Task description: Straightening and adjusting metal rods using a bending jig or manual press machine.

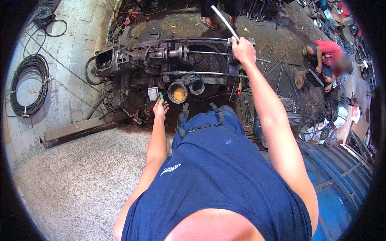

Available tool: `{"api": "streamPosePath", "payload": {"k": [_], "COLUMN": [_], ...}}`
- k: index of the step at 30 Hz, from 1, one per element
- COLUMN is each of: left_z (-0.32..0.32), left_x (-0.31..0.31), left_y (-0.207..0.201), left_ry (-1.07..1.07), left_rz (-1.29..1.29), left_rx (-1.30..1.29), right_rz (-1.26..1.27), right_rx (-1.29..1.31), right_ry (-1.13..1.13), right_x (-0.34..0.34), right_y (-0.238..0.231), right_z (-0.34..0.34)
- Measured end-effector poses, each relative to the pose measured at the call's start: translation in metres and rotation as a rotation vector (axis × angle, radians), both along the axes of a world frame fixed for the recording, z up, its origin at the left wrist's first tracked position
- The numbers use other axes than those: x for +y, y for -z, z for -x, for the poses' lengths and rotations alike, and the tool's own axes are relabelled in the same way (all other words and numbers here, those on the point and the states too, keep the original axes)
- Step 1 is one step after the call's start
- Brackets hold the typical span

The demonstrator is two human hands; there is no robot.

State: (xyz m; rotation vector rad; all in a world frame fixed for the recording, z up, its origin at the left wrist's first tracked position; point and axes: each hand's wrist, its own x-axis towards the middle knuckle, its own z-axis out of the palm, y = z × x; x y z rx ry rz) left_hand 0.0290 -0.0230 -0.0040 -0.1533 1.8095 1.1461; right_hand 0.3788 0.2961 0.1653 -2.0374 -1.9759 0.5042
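Note:
My right hand (244, 51) is closed around a pale, slightly curved metal tube (223, 21) at the right end of a dark, greasy machine (150, 54). The tube slants up and left from my fist. My left hand (161, 108) is low in front of the machine, its fingers partly curled and apart. At its fingertips is a small green piece (161, 96), beside a pale grey box (153, 94); whether I touch the green piece is unclear. Just right of it stands a round can (177, 92) with orange-yellow stuff inside, next to a second, dark round can (197, 86).
A person in a red shirt (327, 52) crouches at the right. Another person's sandalled foot (209, 23) is behind the machine. Metal rods (279, 68) lie on the floor. A coil of black cable (29, 85) rests at left; blue metal panels (337, 180) lie lower right.

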Motion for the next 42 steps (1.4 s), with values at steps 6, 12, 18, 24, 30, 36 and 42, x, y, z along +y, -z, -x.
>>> {"api": "streamPosePath", "payload": {"k": [6,12,18,24,30,36,42], "left_z": [0.0024,0.0019,0.0022,0.0040,0.0048,0.0036,0.0032], "left_x": [-0.0017,-0.0002,-0.0011,-0.0015,-0.0029,-0.0028,-0.0027], "left_y": [0.0008,-0.0014,-0.0024,-0.0021,-0.0011,-0.0025,-0.0021], "left_ry": [0.009,0.012,0.011,0.025,0.019,0.033,0.027], "left_rz": [-0.005,-0.016,-0.020,-0.029,-0.037,-0.040,-0.045], "left_rx": [-0.015,-0.016,-0.023,-0.023,-0.032,-0.031,-0.034], "right_rz": [-0.007,-0.017,0.030,-0.002,-0.006,-0.007,-0.011], "right_rx": [-0.008,-0.003,-0.030,-0.044,-0.048,-0.050,-0.047], "right_ry": [-0.011,-0.004,-0.008,0.000,0.003,0.009,0.009], "right_x": [-0.0004,-0.0005,-0.0016,-0.0022,-0.0017,-0.0038,-0.0023], "right_y": [-0.0002,0.0009,-0.0062,-0.0034,-0.0025,-0.0053,-0.0037], "right_z": [-0.0018,-0.0014,-0.0018,-0.0005,-0.0024,-0.0007,-0.0024]}}
